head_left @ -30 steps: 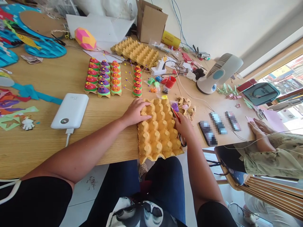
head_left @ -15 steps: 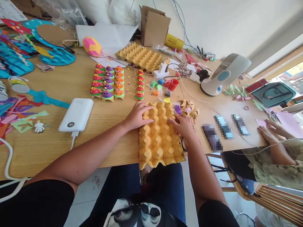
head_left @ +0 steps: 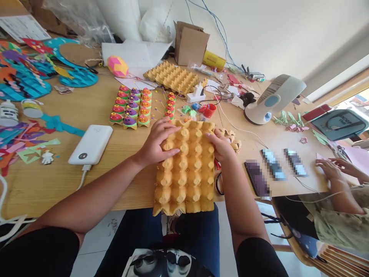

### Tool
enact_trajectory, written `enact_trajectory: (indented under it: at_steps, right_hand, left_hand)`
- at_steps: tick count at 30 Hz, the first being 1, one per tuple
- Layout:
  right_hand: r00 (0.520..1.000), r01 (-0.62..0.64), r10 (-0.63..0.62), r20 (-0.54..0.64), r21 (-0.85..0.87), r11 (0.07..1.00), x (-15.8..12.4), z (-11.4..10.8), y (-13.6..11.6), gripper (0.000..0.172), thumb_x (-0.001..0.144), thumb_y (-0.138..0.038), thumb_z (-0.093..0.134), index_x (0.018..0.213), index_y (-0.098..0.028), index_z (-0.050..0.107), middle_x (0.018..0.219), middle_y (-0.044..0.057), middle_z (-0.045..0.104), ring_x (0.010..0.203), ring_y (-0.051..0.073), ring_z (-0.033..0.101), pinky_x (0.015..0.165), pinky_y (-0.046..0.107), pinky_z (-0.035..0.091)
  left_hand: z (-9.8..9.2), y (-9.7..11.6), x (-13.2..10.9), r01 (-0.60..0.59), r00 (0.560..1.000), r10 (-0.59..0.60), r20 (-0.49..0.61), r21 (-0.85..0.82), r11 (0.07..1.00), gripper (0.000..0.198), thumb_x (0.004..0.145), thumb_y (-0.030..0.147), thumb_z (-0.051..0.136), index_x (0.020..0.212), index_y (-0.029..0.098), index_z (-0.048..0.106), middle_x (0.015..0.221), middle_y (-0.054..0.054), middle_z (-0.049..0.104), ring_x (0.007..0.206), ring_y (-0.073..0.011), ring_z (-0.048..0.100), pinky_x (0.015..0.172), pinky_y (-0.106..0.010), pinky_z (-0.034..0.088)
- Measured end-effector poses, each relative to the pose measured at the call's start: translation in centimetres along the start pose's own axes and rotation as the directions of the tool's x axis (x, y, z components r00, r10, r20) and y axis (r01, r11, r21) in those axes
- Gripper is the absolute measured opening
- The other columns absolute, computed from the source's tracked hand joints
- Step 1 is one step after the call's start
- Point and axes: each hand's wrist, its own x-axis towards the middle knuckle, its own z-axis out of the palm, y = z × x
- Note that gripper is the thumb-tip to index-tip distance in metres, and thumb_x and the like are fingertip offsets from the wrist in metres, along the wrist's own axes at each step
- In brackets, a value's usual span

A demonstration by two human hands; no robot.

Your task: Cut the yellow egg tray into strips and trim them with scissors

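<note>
At the left edge of a yellow moulded-pulp egg tray [head_left: 188, 169], the left hand [head_left: 155, 143] grips it, thumb and fingers parted; at its right edge, the right hand [head_left: 224, 146] pinches it. The tray overhangs the wooden counter [head_left: 95, 107]; beyond its far-left corner stand red, purple and orange egg-cup rows [head_left: 132, 109].

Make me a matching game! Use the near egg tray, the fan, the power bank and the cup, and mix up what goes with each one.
Things:
1. Near tray
2. Fan
3. Power bank
4. Cup

Clues:
A. Red
B. White, with a big blue oval on it
C. Between the left hand and the right hand
D. White, lying to the left of the left hand

Right pairs: 1-C, 2-B, 3-D, 4-A
</note>
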Motion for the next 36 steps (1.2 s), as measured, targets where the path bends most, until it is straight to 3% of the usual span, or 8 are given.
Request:
enact_trajectory:
  at_steps: [3,5,7,11,16,19,26,36]
  right_hand:
    - [0.997,0.068,-0.069,0.019,0.031,0.997,0.1,0.8,-0.4,0.06,0.072,-0.049,0.097,0.12,-0.034,0.066,0.115,-0.001,0.09,0.116,0.033,0.087,0.096,0.047,0.075]
    - [0.994,0.109,-0.11,0.028,0.022,0.994,0.1,1.0,-0.2,0.06,0.075,-0.05,0.097,0.122,-0.035,0.064,0.119,-0.001,0.089,0.117,0.033,0.087,0.097,0.047,0.075]
    - [0.992,0.125,-0.125,0.031,-0.001,0.992,0.2,0.9,0.4,0.06,0.077,-0.052,0.095,0.124,-0.035,0.063,0.124,-0.001,0.089,0.118,0.033,0.087,0.098,0.046,0.075]
    - [0.994,0.106,-0.106,0.011,-0.022,0.994,1.0,0.4,1.8,0.061,0.08,-0.057,0.087,0.13,-0.035,0.061,0.127,0.001,0.087,0.124,0.034,0.085,0.097,0.048,0.074]
    - [0.994,0.1,-0.102,0.045,0.033,0.994,1.3,0.3,2.7,0.076,0.074,-0.058,0.091,0.141,-0.037,0.063,0.126,0.002,0.087,0.127,0.036,0.084,0.096,0.047,0.075]
    - [0.991,0.058,-0.068,0.118,0.087,0.995,1.6,0.2,3.2,0.082,0.072,-0.06,0.097,0.144,-0.037,0.064,0.125,0.002,0.088,0.128,0.036,0.084,0.096,0.047,0.075]
    - [0.976,-0.045,0.003,0.218,0.186,0.982,2.5,-0.1,4.4,0.086,0.068,-0.063,0.103,0.14,-0.035,0.065,0.121,0.004,0.09,0.125,0.037,0.087,0.092,0.049,0.078]
    - [0.958,-0.202,0.16,0.239,0.16,0.966,2.3,0.1,4.5,0.067,0.068,-0.056,0.096,0.124,-0.031,0.07,0.116,0.009,0.091,0.126,0.043,0.086,0.089,0.055,0.08]
  left_hand:
    - [-0.1,-0.2,-0.1,0.062,0.985,-0.084,-0.151,-0.149,0.987,0.097,0.091,0.088,0.08,0.168,0.032,0.063,0.173,-0.017,0.053,0.176,-0.0466,0.035,0.148,-0.066,0.025]
    - [0.2,-0.7,0.1,0.183,0.956,-0.248,-0.154,-0.345,0.92,0.11,0.089,0.094,0.077,0.178,0.037,0.048,0.183,-0.016,0.045,0.176,-0.0441,0.038,0.144,-0.063,0.037]
    - [0.5,-1.3,0.4,0.33,0.909,-0.411,-0.064,-0.491,0.806,0.118,0.084,0.089,0.083,0.18,0.035,0.041,0.178,-0.018,0.05,0.172,-0.0428,0.047,0.135,-0.059,0.05]
    - [0.8,-1.2,1.2,0.537,0.715,-0.697,0.042,-0.671,0.511,0.103,0.083,0.063,0.092,0.172,0.033,0.05,0.169,-0.015,0.064,0.152,-0.0358,0.07,0.117,-0.049,0.067]
    - [0.8,0.1,1.5,0.658,0.616,-0.653,0.44,-0.744,0.119,0.068,0.084,0.07,0.086,0.131,0.022,0.078,0.125,-0.015,0.088,0.131,-0.0424,0.083,0.101,-0.052,0.074]
    - [1.1,-0.1,0.9,0.655,0.609,-0.612,0.504,-0.755,0.029,0.069,0.077,0.072,0.091,0.123,0.022,0.081,0.117,-0.016,0.09,0.13,-0.0446,0.084,0.102,-0.055,0.074]
    - [1.7,-1.7,-0.5,0.647,0.605,-0.574,0.552,-0.761,-0.048,0.068,0.076,0.057,0.096,0.13,0.019,0.083,0.112,-0.017,0.091,0.123,-0.0465,0.087,0.102,-0.056,0.075]
    - [1.8,-2.6,-1.0,0.657,0.593,-0.558,0.581,-0.749,-0.083,0.063,0.077,0.056,0.093,0.126,0.018,0.083,0.115,-0.019,0.091,0.122,-0.0459,0.087,0.101,-0.057,0.075]
